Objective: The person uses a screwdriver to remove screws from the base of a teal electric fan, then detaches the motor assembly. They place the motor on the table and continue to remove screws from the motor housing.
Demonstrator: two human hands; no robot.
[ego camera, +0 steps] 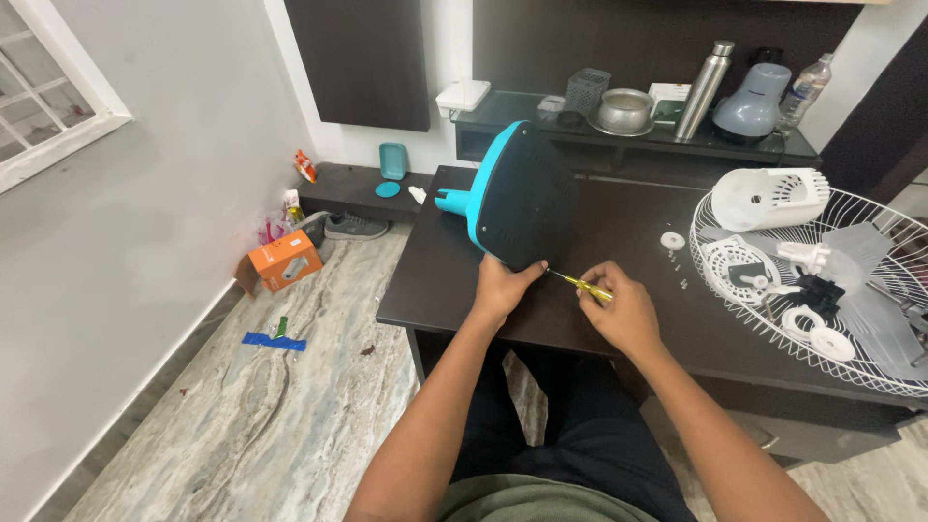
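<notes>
A turquoise fan base [512, 193] with a black underside stands tipped on its edge on the dark table [619, 242], underside facing me. My left hand [503, 287] grips the base's lower rim and steadies it. A yellow-handled screwdriver [580, 282] is pinched in my right hand [623, 309], its metal tip touching the lower edge of the black underside.
A white wire fan grille [841, 358] lies at the table's right with white and black fan parts and a grey blade inside. A white washer [673, 240] and small screws lie nearby. Behind are a shelf with a steel bottle [704, 89] and bowl. An orange box [282, 259] sits on the floor.
</notes>
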